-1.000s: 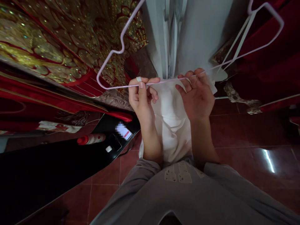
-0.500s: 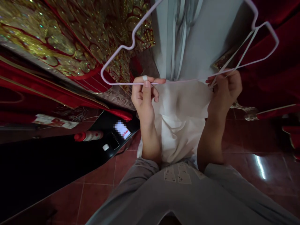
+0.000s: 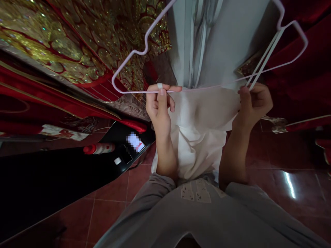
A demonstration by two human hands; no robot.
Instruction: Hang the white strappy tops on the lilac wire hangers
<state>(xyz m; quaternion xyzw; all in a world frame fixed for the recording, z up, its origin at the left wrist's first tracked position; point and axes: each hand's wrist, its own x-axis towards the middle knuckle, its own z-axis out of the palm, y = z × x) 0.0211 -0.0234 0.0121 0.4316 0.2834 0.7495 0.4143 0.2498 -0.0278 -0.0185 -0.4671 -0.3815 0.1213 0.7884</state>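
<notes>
one thin lilac hanger point(image 3: 134, 92) with notched shoulders is held across the upper centre, its bar pinched by the left hand point(image 3: 159, 103). two narrow white straps point(image 3: 264, 55), stretched from its notch at upper right, are gripped by the right hand point(image 3: 255, 103). one creased white cloth point(image 3: 196, 137) is seen at centre. at left, one bottle point(image 3: 100, 148) is carried by one black surface point(image 3: 64, 186).
</notes>
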